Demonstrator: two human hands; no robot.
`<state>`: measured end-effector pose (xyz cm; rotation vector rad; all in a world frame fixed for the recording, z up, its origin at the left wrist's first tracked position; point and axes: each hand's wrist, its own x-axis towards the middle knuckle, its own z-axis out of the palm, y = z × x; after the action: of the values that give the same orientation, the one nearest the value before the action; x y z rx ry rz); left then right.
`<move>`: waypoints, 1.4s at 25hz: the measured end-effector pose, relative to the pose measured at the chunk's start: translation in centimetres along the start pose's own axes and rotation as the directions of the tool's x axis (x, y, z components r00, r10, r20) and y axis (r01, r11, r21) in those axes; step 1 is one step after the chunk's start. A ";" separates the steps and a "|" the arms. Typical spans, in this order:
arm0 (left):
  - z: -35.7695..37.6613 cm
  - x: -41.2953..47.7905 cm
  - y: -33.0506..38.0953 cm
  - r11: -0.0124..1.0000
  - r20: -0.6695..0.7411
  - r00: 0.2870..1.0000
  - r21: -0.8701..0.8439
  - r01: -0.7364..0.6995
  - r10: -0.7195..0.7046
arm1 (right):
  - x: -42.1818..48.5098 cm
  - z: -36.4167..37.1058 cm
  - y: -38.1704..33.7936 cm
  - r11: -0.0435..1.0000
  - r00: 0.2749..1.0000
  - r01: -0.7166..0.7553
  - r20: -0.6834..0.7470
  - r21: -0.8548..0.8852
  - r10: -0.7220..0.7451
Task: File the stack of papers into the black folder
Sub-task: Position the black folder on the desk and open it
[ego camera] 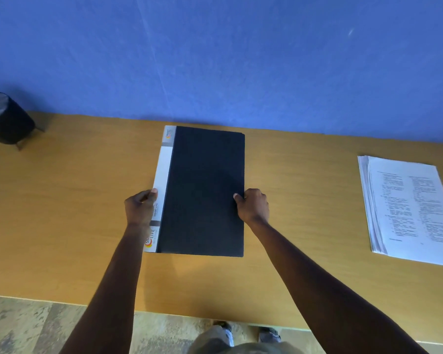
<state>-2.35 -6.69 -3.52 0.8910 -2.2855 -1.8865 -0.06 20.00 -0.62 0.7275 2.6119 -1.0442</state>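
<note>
A closed black folder (205, 185) with a white printed spine strip on its left lies flat in the middle of the wooden table (62, 213). My left hand (140, 209) grips the spine edge, thumb on top of the white strip. My right hand (253, 206) holds the folder's right edge, thumb on the black cover. A stack of printed white papers (407, 210) lies on the table far to the right, apart from both hands.
A black cylindrical object (7, 118) on small legs stands at the table's back left corner. A blue wall (215, 60) rises right behind the table. The table's front edge is near my feet (248, 333).
</note>
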 end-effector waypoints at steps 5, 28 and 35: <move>4.1 -3.5 0.6 0.994 0.063 0.998 -0.104 0.032 -0.026 | 0.3 -4.3 4.3 0.939 0.997 -0.058 -0.033 0.339 0.073; 20.0 -18.2 -0.9 0.961 0.130 0.979 0.209 -0.179 0.154 | 1.4 -14.8 21.3 0.977 0.964 -0.124 -0.213 0.175 0.160; 19.7 -18.7 -0.5 0.908 0.173 0.960 0.321 -0.268 0.222 | 1.7 -15.6 21.2 0.985 0.970 -0.133 -0.191 0.108 0.152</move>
<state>5.87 19.22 -3.09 0.4750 -2.7095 -1.5143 9.15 44.66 -2.33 1.0770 2.6380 -1.1101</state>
